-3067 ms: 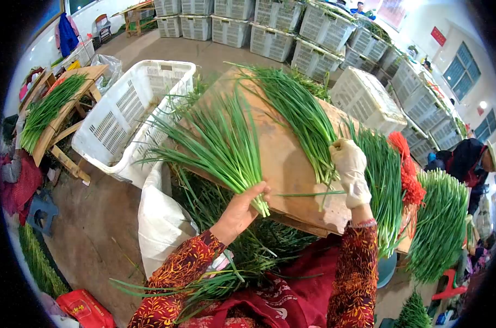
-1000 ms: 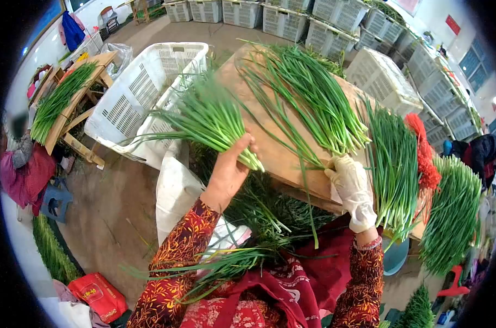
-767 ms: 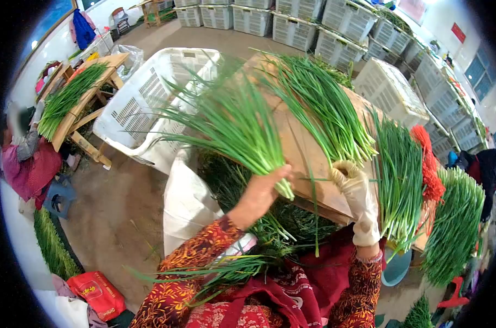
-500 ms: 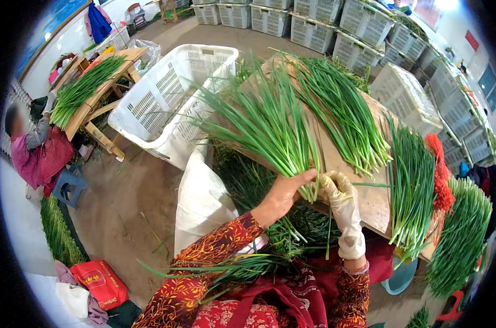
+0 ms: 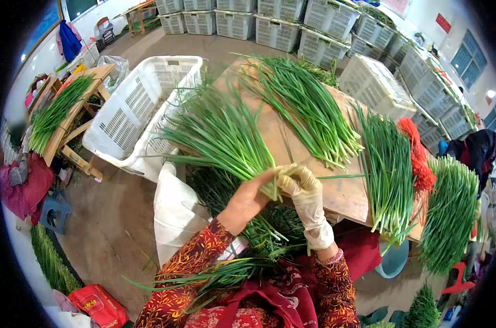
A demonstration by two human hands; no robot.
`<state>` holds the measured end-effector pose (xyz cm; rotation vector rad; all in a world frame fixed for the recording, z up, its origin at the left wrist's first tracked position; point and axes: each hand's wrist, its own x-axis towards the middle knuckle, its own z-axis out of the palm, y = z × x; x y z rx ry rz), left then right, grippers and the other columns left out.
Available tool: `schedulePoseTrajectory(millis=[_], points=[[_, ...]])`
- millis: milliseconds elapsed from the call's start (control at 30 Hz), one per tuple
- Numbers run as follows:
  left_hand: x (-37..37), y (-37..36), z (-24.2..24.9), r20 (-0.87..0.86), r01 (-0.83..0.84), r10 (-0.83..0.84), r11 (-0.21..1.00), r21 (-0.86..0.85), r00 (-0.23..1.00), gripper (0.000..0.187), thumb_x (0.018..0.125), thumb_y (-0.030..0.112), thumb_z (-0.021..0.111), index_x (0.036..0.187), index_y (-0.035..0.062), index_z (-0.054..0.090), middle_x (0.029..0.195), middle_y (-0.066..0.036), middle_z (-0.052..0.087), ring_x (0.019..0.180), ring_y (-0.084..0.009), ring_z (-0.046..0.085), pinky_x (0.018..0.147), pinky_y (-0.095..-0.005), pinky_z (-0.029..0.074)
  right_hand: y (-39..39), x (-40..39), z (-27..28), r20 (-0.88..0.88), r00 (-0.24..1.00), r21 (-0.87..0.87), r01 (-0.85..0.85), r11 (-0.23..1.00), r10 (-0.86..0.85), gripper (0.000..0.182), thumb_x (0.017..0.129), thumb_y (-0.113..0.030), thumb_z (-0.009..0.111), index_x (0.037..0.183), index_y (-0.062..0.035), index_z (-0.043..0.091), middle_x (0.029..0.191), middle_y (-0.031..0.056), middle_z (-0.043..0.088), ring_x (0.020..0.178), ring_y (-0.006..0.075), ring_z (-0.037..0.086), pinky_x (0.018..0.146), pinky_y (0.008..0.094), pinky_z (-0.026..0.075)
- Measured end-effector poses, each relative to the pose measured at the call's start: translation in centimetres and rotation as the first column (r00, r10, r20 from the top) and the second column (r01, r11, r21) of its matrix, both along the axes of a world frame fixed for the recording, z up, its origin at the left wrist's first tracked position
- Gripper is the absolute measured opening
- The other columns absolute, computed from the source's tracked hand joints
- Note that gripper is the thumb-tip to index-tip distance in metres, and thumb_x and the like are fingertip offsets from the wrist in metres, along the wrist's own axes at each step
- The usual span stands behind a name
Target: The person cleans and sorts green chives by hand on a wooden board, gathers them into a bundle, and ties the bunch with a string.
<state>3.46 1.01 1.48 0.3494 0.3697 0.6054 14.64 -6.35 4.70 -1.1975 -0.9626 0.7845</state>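
Note:
My bare left hand point(image 5: 243, 201) is closed round the stem ends of a bunch of green chives point(image 5: 223, 136), whose leaves fan out up and to the left, their tips blurred. Against those pale stem ends rests my right hand point(image 5: 303, 190), in a cream glove, thumb and fingers pinched together; what they pinch is hidden. Another chive pile point(image 5: 311, 106) lies on the wooden board point(image 5: 335, 188) just beyond. To the right are a neat chive bundle point(image 5: 390, 175) and a hank of red ties point(image 5: 417, 156). Loose chives point(image 5: 226, 270) lie across my lap and left sleeve.
A white plastic crate point(image 5: 144, 109) stands left of the board, beside a white sack point(image 5: 177, 205). More chives point(image 5: 450, 210) hang at the right edge, near a pale blue bucket point(image 5: 394, 265). Stacked crates point(image 5: 231, 24) line the back. A co-worker point(image 5: 27, 183) sits at left.
The view has shifted, so the surroundings sit further left. The held chives have tilted more to the left, and both hands stay together at the stem ends.

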Motion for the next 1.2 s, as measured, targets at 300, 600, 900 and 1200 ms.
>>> schedulePoseTrajectory(millis=[300,600,900,1200], points=[[-2.5,5.8,1.6,0.140,-0.442,0.423,0.884,0.152,0.895,0.022,0.083,0.013,0.059,0.103,0.0056,0.053,0.090,-0.005,0.057,0.079,-0.0128,0.057,0.070,-0.0323,0.051,-3.7,2.2,3.3,0.607,0.513,-0.568,-0.255,0.783,0.607,0.019,0.073,-0.021,0.068,0.088,-0.0106,0.063,0.081,0.0104,0.062,0.078,0.0239,0.060,0.071,0.0315,0.047],[-1.2,2.1,0.1,0.015,-0.206,0.205,0.975,0.089,0.979,0.025,0.081,0.011,0.062,0.102,0.0014,0.053,0.087,-0.004,0.057,0.076,-0.0124,0.056,0.069,-0.0306,0.051,2.2,11.4,-0.3,0.989,0.144,-0.055,0.446,0.893,-0.011,0.020,0.069,-0.021,0.068,0.080,-0.0074,0.059,0.078,0.0113,0.059,0.069,0.0286,0.058,0.061,0.0377,0.045],[1.0,-0.8,0.4,-0.034,-0.123,0.128,0.985,0.120,0.991,0.020,0.079,0.009,0.063,0.097,0.0029,0.055,0.086,-0.005,0.061,0.072,-0.0129,0.059,0.063,-0.0267,0.051,3.0,11.5,-0.4,0.986,0.141,0.021,0.448,0.894,-0.094,0.018,0.074,-0.024,0.065,0.079,-0.0083,0.060,0.067,0.0111,0.060,0.063,0.0267,0.059,0.057,0.0367,0.046],[2.9,-1.0,0.5,-0.046,-0.117,0.126,0.981,0.158,0.991,0.022,0.081,0.013,0.063,0.100,0.0027,0.057,0.094,-0.004,0.059,0.085,-0.0118,0.056,0.074,-0.0257,0.048,-0.1,3.1,1.9,0.567,0.812,-0.079,0.223,0.972,-0.141,0.012,0.076,-0.008,0.065,0.085,-0.0031,0.059,0.070,0.0062,0.061,0.059,0.0158,0.058,0.054,0.0253,0.045]])
